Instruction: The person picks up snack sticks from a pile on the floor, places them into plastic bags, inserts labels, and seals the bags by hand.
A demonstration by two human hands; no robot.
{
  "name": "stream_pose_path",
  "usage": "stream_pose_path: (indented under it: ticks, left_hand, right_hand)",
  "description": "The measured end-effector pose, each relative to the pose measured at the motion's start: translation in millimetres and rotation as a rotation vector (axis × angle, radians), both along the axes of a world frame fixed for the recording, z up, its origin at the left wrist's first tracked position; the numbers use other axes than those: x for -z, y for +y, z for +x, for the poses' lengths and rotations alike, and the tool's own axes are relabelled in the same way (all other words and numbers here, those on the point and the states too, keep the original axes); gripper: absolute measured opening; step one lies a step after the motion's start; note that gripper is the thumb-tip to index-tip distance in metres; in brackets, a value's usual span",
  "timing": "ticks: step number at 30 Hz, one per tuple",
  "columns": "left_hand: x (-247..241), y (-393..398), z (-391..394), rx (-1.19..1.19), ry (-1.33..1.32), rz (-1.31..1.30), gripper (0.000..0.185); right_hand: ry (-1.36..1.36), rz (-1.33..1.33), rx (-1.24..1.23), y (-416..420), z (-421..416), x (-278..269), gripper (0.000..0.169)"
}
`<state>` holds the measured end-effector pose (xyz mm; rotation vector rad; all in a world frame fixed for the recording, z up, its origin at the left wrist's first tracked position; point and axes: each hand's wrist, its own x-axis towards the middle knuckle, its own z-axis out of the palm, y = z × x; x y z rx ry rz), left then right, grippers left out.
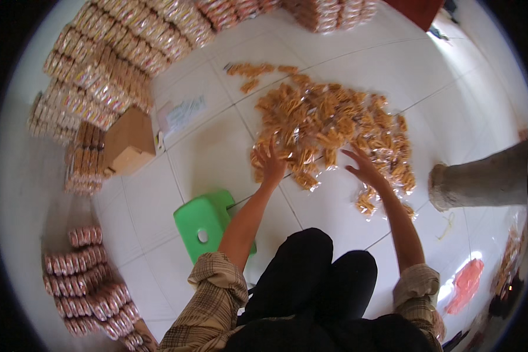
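A broad heap of snack packets (321,110), clear plastic around golden-brown sticks, lies spread over the white tiled floor before me. My left hand (270,165) reaches over the near left part of the heap, fingers apart; whether it touches the packets I cannot tell. To the right, my right hand (364,168) hovers at the near edge of the heap with thumb and fingers spread and nothing held. Between the two hands lie a few loose packets (306,179). Several more packets (251,70) lie apart at the far left of the heap.
A green plastic stool (204,224) stands beside my left arm. Stacked snack packs (127,39) line the left, near a cardboard box (131,141). More packs (92,286) are piled at lower left. On the right are a grey sack-like column (479,182) and a pink plastic bag (465,286).
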<state>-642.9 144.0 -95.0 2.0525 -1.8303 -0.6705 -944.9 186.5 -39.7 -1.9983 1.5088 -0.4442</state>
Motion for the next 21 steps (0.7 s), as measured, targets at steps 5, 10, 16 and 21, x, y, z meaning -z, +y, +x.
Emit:
stream_pose_path:
  ticks: [5,10,16,21]
  left_hand:
    - [-21.0,5.4,-59.4,0.246,0.037,-0.095,0.097]
    - [-27.8,26.4,-156.5,0.576,0.079,0.044,0.102]
    - [-4.4,64.0,-247.3,1.173,-0.025,-0.161,0.107]
    - [25.9,64.7,-263.3,1.282,-0.114,-0.244,0.105]
  right_hand:
    - [-0.094,0.095,0.607,85.0,-173.0,-30.0,0.068]
    - [0.018,-0.034,1.089,165.9,-206.5,71.6,0.079]
    - [0.086,0.103,1.457,179.0,-141.0,142.5,0.080]
    - [0.175,-0.011,1.342,128.7,-125.3,129.9,0.075]
